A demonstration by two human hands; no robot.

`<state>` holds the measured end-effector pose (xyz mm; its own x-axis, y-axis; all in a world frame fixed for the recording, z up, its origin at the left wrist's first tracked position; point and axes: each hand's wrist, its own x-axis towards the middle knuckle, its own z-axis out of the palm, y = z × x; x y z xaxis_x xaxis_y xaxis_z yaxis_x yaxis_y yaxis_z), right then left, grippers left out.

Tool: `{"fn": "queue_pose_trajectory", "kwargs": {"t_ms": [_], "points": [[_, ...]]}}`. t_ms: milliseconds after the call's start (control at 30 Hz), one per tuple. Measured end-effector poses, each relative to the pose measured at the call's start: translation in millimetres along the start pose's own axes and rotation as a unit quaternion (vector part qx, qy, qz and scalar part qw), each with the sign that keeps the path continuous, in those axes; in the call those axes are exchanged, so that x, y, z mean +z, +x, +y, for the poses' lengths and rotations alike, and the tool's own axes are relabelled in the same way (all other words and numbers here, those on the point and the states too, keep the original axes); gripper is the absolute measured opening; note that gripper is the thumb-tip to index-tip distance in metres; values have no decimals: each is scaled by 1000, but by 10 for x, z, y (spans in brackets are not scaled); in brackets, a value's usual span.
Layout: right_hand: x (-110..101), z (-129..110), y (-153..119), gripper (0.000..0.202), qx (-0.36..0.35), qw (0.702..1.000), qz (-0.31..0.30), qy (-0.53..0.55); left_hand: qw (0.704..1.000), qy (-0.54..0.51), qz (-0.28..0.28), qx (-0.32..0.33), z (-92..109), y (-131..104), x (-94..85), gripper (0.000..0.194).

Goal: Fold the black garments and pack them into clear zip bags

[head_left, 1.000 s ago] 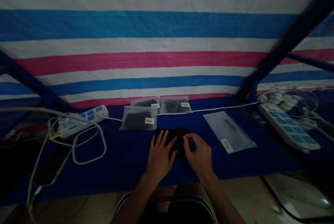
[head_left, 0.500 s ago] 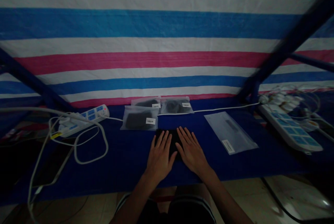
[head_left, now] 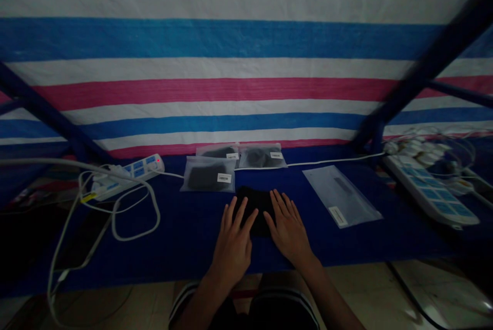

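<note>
A flat black item, apparently folded cloth [head_left: 257,212], lies on the blue table surface in front of me; its exact kind is hard to make out in the dim light. My left hand [head_left: 232,240] rests at its left edge, fingers spread, fingertips on the black material. On the right edge lies my right hand [head_left: 288,227], flat with fingers stretched out. Beyond the hands sits a frosted zip bag [head_left: 208,175] with something black inside and a barcode label. To the right is a flat frosted bag [head_left: 341,196] with a label at its near corner.
Two more filled bags, a left one [head_left: 217,151] and a right one [head_left: 262,156], lie at the back. Power strips stand left [head_left: 134,171] and right [head_left: 431,186], with tangled white cables. A phone [head_left: 87,237] lies at the left. Blue frame bars slope at both sides before striped sheeting.
Both hands have moved slightly apart toward the edges of the black item, uncovering more of it. The left hand's fingers have lifted and spread. The view has shifted slightly.
</note>
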<state>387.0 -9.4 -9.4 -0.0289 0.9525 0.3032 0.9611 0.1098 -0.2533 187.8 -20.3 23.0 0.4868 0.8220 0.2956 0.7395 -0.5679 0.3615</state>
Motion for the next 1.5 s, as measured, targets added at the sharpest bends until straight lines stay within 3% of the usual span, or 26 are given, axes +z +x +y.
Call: {"fn": "queue_pose_trajectory", "kwargs": {"t_ms": [167, 400, 600, 767, 1000, 1267, 1500], "points": [[-133, -66, -93, 61, 63, 997, 12, -29, 998, -55, -29, -9, 265, -127, 119, 66], [-359, 49, -326, 56, 74, 997, 0, 20, 996, -69, -59, 14, 110, -125, 5, 53], [-378, 174, -521, 41, 34, 985, 7, 167, 992, -74, -82, 58, -22, -213, -49, 74], [-372, 184, -571, 39, 14, 980, 67, 188, 988, -78, -99, 87, -53, -267, -70, 63], [-403, 219, -646, 42, -72, 982, 30, 172, 983, -119, -117, 75, -44, -273, -128, 56], [-460, 248, -658, 50, -96, 973, -11, 208, 975, -213, -54, 19, -106, -243, -74, 42], [-535, 248, -645, 85, -147, 959, -62, 234, 972, -227, 20, -53, -199, -262, 102, 34]]}}
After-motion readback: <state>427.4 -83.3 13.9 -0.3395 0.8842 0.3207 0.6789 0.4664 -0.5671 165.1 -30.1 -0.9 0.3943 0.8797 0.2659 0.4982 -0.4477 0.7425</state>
